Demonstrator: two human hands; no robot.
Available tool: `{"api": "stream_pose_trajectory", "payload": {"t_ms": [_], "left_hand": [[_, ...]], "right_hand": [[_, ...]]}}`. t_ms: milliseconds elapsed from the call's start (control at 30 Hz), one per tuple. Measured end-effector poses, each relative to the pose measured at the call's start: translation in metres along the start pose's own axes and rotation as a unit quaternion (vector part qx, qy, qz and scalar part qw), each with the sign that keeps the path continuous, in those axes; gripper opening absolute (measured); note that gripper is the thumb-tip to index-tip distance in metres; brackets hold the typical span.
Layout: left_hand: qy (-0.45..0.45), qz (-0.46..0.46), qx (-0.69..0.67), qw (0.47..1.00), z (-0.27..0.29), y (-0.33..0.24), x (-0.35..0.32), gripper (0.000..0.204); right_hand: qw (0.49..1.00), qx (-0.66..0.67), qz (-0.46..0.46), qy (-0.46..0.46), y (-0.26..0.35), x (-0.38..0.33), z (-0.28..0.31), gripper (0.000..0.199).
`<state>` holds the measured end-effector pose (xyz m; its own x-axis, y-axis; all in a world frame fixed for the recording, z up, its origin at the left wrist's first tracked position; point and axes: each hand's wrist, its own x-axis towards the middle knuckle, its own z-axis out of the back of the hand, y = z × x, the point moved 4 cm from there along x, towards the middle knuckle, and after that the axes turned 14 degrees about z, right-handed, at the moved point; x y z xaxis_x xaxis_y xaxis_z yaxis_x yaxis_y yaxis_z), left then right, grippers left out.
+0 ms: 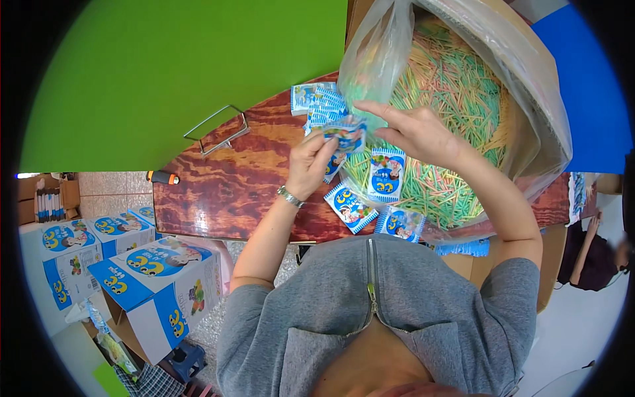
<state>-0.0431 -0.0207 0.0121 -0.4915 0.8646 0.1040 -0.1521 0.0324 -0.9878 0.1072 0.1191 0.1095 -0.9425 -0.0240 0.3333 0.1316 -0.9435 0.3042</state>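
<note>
My left hand [309, 162], with a metal watch on its wrist, pinches a small blue-and-white packet [348, 134] by its edge. The packet is blurred and crumpled. Just to its right, my right hand [423, 132] is raised with the index finger stretched out and the thumb apart, nothing in its grip. Beneath it lies a heap of thin pastel sticks [456, 92], green, yellow and pink, in a large clear plastic bag [529, 73]. Matching packets [386, 175] rest near me on the sticks and table edge. More packets [313, 98] are piled beyond my left hand.
The red-brown wood-grain table [225, 192] carries a bent metal wire stand [225, 135] and a black-and-orange tool [163, 177]. A green panel [185, 73] stands behind. Blue-and-white cartons [159, 271] sit at lower left. Another person [589, 255] is at the far right.
</note>
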Motion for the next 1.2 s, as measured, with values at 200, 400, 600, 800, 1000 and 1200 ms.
{"api": "stream_pose_trajectory", "payload": {"t_ms": [200,400,600,800,1000,1200], "left_hand": [[0.031,0.081,0.202,0.976,0.037,0.05,-0.029,0.016],[-0.098,0.011,0.339,0.936,0.025,0.05,-0.03,0.021],[-0.13,-0.127,0.359,0.915,-0.014,-0.015,-0.019,0.046],[0.078,-0.088,0.172,0.978,-0.064,-0.018,0.0,0.025],[0.154,0.161,-0.091,0.971,-0.082,0.012,0.014,0.019],[0.093,0.132,-0.064,0.985,-0.075,0.008,0.03,0.021]], "right_hand": [[0.981,-0.098,-0.055,0.161,-0.017,-0.053,-0.045,0.033],[0.983,-0.082,-0.083,0.145,-0.027,-0.064,-0.061,0.027],[0.983,-0.158,-0.011,0.095,-0.014,-0.063,-0.031,0.011],[0.997,0.053,-0.036,-0.045,-0.01,-0.046,0.011,0.012],[0.982,0.135,-0.109,-0.075,-0.02,-0.049,0.019,0.013],[0.954,0.272,-0.11,-0.053,-0.066,-0.035,0.024,0.022]]}}
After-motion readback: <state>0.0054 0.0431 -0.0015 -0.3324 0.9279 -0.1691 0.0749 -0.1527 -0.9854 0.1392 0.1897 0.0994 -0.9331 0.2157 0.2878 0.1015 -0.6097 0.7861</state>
